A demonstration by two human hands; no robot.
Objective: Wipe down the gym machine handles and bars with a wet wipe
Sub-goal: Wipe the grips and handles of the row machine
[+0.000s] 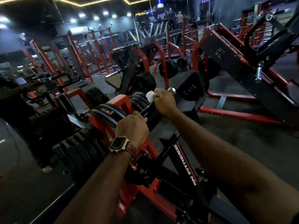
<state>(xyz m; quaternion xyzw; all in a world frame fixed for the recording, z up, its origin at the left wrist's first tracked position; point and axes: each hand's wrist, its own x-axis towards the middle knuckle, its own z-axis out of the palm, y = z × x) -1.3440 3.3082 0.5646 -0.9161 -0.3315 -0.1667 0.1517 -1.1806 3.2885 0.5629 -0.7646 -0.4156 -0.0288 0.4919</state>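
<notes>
A black machine bar (147,111) runs diagonally up to a chrome end cap (172,90) in the middle of the view. My right hand (165,102) grips the upper part of the bar, with a white wet wipe (150,96) wrapped under its fingers. Lower down the same bar, my left hand (131,126), with a watch on its wrist, holds on with curled fingers. The stretch of bar under both hands is hidden.
A black frame arm with white lettering (186,165) slopes below my arms. Stacked black weight plates (80,151) on a red rack (119,101) stand to the left, with a lifting belt (107,111) draped on it. A red and black leg press (242,62) fills the right.
</notes>
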